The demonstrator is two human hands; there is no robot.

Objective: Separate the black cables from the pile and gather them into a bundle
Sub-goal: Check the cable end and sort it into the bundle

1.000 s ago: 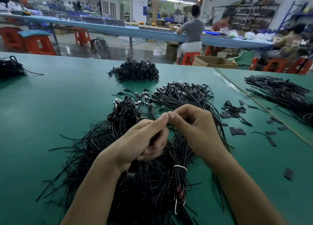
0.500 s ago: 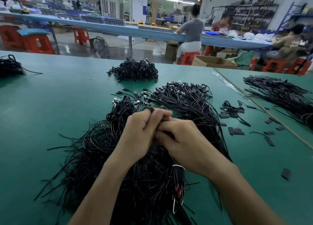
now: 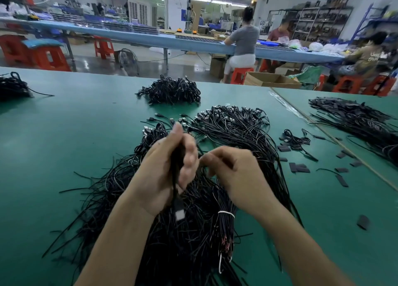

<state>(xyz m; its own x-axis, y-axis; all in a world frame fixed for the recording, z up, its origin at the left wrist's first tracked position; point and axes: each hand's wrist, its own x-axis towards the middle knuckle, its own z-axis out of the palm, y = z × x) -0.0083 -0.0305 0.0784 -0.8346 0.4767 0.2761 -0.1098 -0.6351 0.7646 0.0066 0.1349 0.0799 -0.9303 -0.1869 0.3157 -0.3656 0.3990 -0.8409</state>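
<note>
Two hands work over the pile of black cables (image 3: 189,249), which spreads across the green table (image 3: 53,145) directly in front of the person. The left hand (image 3: 165,173) grips a thin bunch (image 3: 175,165) of black strands upright, with a plug (image 3: 179,214) dangling below the palm. Just beside it, the right hand (image 3: 237,173) has its fingers curled, but blur hides whether they pinch anything. A white tie (image 3: 226,213) bands one bundle under the right wrist. Farther off lie a fan of plugged cables (image 3: 237,126), loose black tabs (image 3: 299,167) and a small heap (image 3: 170,91).
</note>
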